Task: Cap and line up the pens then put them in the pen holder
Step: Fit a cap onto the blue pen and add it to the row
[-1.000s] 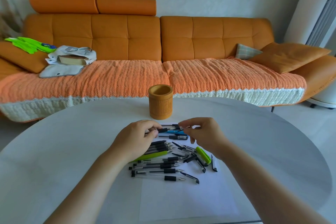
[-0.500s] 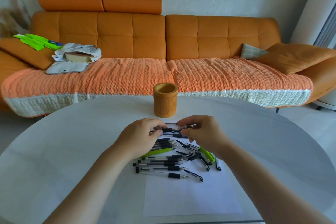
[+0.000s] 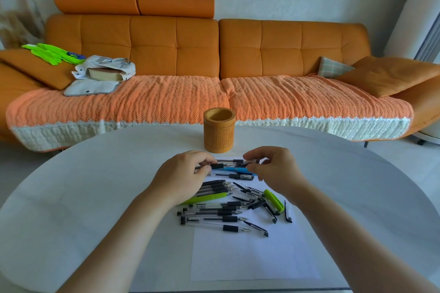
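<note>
Orange sofa [image 3: 176, 54] fills the upper half of the frame and is irrelevant to the job. The white round table [image 3: 71, 197] takes the lower half, with a paper sheet [image 3: 250, 259] at lower centre.

Pen holder [image 3: 219, 135] stands upright at frame centre, just above the sheet's top edge. Its mouth looks empty, so I judge nothing is stowed yet.

Left hand [image 3: 183, 176] and right hand [image 3: 276, 169] sit just below the holder. Each is curled and pinches one end of the same clear pen [image 3: 234, 162], which is held level. Looks like a cap being pushed on, but the fingers hide the joint so I can't confirm it's seated.

Directly under it lie a blue pen [image 3: 234, 169] and one more capped pen, roughly parallel. Below those is a heap of uncapped pens [image 3: 214, 213] with tips pointing right. A green pen [image 3: 207, 197] lies partly under the left wrist. The green cap [image 3: 273, 200] and loose caps [image 3: 256, 228] are scattered at the right of the heap.

Risks:
- Cap goes on skewed or half-seated and pops off once dropped in the holder.
- Left wrist hangs over the heap, so lowering the pen could drag pens out of line or roll them.
- Knuckles are near the holder, and a forward nudge tips it.
- Open tips could mark the sheet or skin.
- Caps are mixed, so mismatches are likely. Green goes with green.
</note>
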